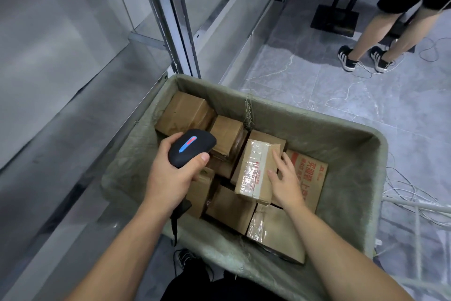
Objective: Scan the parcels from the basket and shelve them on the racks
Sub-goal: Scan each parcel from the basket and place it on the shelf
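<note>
Grey marble-veined floor, woven-lined basket (353, 152); left hand (170, 178) around matte scanner (191, 147), right hand (284, 183) spread flat on taped carton (253, 169).

The basket (317, 134) was lined in dull grey-green woven cloth. The parcels (185, 111) inside were plain brown cardboard; one box (256, 169) carried glossy clear tape with small red print, and another box (311, 173) beside it bore large red characters on brown. The scanner (191, 148) was matt black with a lit strip, red at one end and blue at the other. The rack (175, 20) was silver-grey metal. The floor (366, 95) was pale grey with white marble veins, crossed by white cables (412, 203). A bystander's shoes (346, 58) were black with white stripes
</note>
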Action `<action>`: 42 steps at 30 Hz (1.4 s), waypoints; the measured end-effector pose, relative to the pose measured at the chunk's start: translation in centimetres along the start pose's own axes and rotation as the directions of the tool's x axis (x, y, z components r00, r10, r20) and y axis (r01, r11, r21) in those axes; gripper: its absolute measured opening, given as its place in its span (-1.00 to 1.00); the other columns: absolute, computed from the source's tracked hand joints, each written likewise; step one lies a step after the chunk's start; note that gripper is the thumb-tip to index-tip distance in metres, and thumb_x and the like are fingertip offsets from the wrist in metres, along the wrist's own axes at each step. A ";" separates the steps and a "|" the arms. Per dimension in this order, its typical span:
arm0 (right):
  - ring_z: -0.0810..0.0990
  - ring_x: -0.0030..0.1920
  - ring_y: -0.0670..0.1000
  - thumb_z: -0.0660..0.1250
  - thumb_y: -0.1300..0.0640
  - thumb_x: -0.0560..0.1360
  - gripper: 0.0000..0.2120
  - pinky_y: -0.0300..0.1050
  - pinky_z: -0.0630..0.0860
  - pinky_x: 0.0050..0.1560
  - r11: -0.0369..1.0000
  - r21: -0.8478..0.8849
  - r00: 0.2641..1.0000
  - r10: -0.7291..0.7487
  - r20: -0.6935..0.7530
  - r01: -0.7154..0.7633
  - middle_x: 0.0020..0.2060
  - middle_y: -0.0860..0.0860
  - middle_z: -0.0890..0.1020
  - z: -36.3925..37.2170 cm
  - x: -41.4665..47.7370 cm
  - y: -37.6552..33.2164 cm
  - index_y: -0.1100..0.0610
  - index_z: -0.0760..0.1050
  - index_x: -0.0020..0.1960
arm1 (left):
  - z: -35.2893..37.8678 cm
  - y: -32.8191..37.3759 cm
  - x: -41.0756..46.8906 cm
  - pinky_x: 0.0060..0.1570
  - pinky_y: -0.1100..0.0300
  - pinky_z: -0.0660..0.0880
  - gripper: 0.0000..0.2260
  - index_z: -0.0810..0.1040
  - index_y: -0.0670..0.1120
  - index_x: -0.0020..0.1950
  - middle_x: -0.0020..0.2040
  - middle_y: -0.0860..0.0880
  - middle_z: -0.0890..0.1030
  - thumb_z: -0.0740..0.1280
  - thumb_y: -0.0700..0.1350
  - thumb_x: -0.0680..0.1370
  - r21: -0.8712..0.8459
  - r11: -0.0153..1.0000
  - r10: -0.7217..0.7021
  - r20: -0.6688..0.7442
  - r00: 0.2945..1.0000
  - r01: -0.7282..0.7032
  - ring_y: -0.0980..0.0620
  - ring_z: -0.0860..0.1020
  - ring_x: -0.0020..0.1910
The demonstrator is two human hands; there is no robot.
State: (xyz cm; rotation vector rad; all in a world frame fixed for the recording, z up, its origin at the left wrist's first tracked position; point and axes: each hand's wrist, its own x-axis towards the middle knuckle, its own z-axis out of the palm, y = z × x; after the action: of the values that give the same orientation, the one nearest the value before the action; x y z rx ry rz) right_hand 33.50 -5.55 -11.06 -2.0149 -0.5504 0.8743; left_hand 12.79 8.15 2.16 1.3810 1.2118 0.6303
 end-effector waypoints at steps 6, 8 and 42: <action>-0.16 0.62 0.07 0.27 -0.36 0.53 -0.26 0.29 0.07 0.53 0.925 -0.370 0.996 0.084 -0.018 -0.085 0.63 -0.08 -0.15 1.1 -0.8 -1.2 -0.13 0.16 0.61 | 0.2 0.1 -0.4 -0.31 0.26 0.54 -0.43 0.52 0.17 0.24 0.03 -0.02 0.67 0.56 0.11 0.27 -0.027 1.000 0.008 0.012 1.000 -0.008 0.07 0.62 -0.27; -0.20 0.61 0.09 0.25 -0.43 0.49 -0.17 0.37 0.08 0.50 0.896 -0.428 0.993 0.107 -0.055 -0.120 0.63 -0.05 -0.19 1.5 -1.1 -1.7 -0.13 0.09 0.62 | 0.2 0.3 -0.5 -0.33 0.27 0.53 -0.43 0.51 0.14 0.27 0.06 -0.02 0.67 0.55 0.07 0.29 -0.029 1.000 0.009 0.006 1.000 -0.009 0.04 0.61 -0.25; 0.64 0.23 -0.02 0.50 0.22 0.49 -0.22 0.12 0.51 0.35 0.982 0.172 0.946 -0.123 0.299 0.073 0.28 -0.07 0.63 -1.1 0.7 -8.3 -0.21 0.25 0.56 | -4.9 3.0 -3.5 -0.41 0.32 0.48 -0.43 0.49 0.07 0.29 -0.01 -0.05 0.67 0.60 -0.07 0.34 -0.011 0.991 0.132 0.013 0.991 -0.132 0.18 0.57 -0.40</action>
State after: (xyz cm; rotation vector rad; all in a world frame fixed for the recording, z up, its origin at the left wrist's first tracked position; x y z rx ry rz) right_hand 34.25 -1.15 -3.92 -1.7015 -0.7247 1.1445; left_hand 8.19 7.34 7.02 1.4631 1.1112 0.7171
